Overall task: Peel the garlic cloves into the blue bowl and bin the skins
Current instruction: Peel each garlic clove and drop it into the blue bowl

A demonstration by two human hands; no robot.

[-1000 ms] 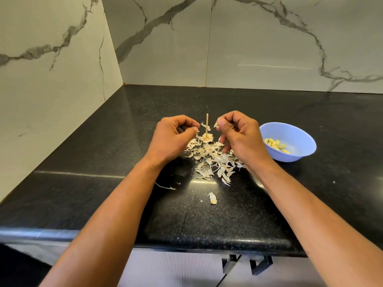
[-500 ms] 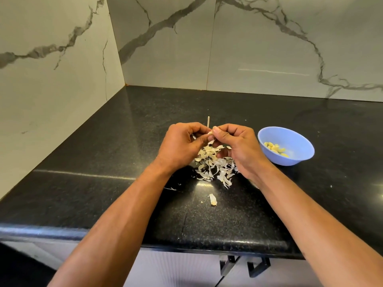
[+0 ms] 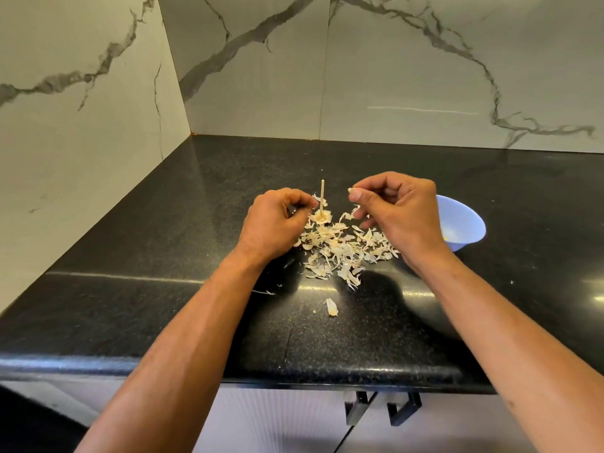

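Peeling stage, judged well along: left hand [image 3: 274,220] sits at 9 o'clock of the heap of pale papery garlic skins [image 3: 343,248], fingers curled tight, fingertips pinched together on something small, likely a clove, but can't tell what. Right hand [image 3: 397,212] at 3 o'clock of the heap, thumb and forefinger pinched at a pale scrap near the nail, too small to say if skin or clove. Hands apart, not touching. Light blue plastic bowl [image 3: 464,223] just beyond the right hand at 3 o'clock, half hidden by it; a yellowish bit shows inside, probably peeled cloves. Bare garlic stem, thin upright stalk on its root plate [image 3: 322,204], stands at 12 o'clock of the heap, just beside the left fingertips. One loose flake of garlic skin [image 3: 331,307] lies apart at 6 o'clock, near the front edge. To do the step well: pull the skin off over the heap so scraps fall together, then carry the bare clove right, over the rim, and let go low. Black speckled granite counter [image 3: 163,289] has open room at 9 and 12 o'clock; front edge at 6 o'clock is near the stray flake, so sweep skins inward, not toward the drop. No bin in view. White marble-look wall [image 3: 81,125] closes the left side and back.
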